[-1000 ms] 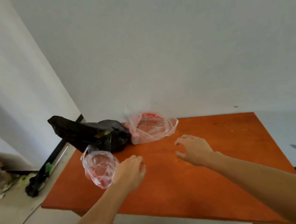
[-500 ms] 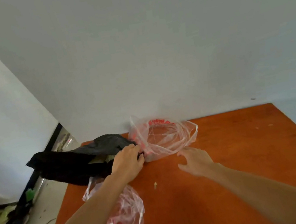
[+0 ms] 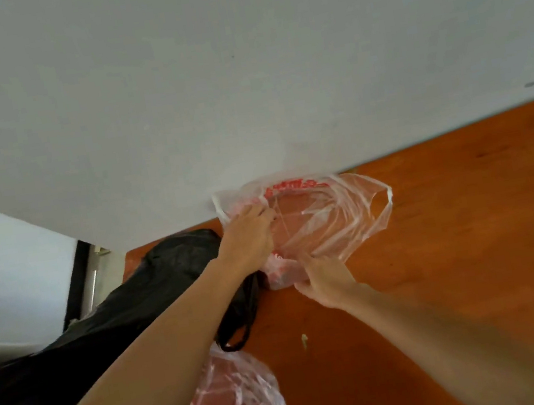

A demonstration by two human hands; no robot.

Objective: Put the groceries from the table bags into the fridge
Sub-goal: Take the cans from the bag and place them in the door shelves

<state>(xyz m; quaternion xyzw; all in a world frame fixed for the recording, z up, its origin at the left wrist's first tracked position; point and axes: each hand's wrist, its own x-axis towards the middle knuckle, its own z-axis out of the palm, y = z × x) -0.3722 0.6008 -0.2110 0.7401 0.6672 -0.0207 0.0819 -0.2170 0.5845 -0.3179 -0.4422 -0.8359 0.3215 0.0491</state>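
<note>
Orange-brown wood makes up the one table [image 3: 472, 241], which stands against a pale wall [image 3: 238, 67]. Three bags lie on it: one black bag [image 3: 111, 329] spilling over the table's left edge, one clear bag with red print [image 3: 330, 217] at the table's back edge, and a second clear red-printed bag [image 3: 240, 404] at its near edge. Two hands: the left hand [image 3: 247, 240], half a second ago on the black bag, now pinches the back bag's rim; the right hand [image 3: 325, 280], then hovering open, now grips its near edge.
</note>
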